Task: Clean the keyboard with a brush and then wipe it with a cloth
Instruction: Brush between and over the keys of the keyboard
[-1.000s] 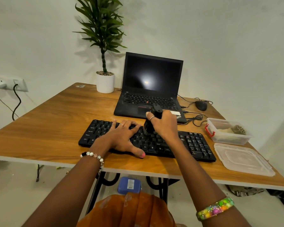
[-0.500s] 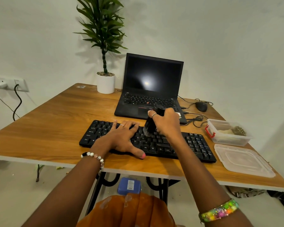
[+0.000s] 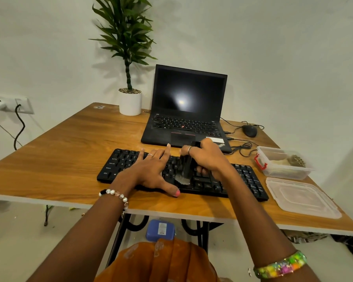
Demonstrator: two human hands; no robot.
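- Your left hand [image 3: 151, 169] lies flat on the black keyboard [image 3: 245, 180], fingers straight.
- Your right hand [image 3: 209, 159] grips the brush [image 3: 186, 169], bristles touching the keys near the middle.

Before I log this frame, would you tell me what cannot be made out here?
Head view only:
- Brush: handle mostly hidden by the right hand; bristles blurred.
- Keyboard: middle keys covered by the left hand.
- Clear box: contents too small to identify.
- No cloth identifiable.
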